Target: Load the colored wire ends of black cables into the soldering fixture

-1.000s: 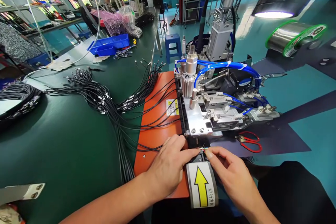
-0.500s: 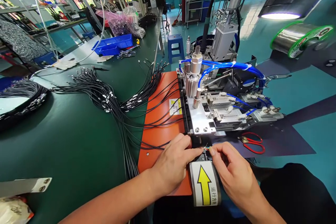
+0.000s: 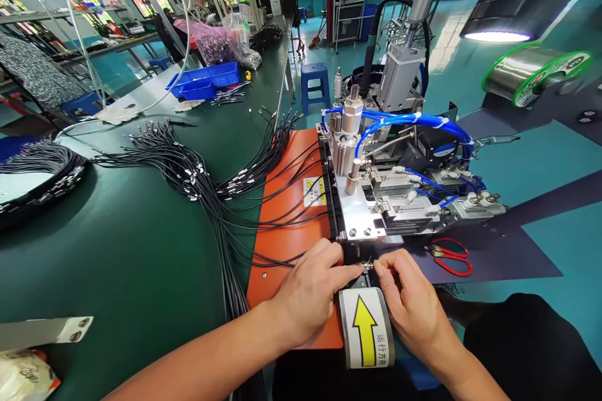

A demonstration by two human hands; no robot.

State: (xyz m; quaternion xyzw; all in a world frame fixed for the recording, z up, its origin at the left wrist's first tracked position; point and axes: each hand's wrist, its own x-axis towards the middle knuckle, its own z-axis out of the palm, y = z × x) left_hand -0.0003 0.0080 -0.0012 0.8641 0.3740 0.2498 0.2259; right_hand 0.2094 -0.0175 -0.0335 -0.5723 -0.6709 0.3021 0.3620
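Thin wire ends (image 3: 368, 262), seemingly pointing rightward between both hands.

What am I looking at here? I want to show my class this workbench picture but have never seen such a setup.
The picture comes from a camera worn on a worker's head, looking down at their own hands. The left hand and right hand pinch thin wire ends at the front of a small metal machine with blue air hoses. Just below sits a yellow arrow label. Black cables fan across the green bench and an orange plate. Red scissors lie to the right.
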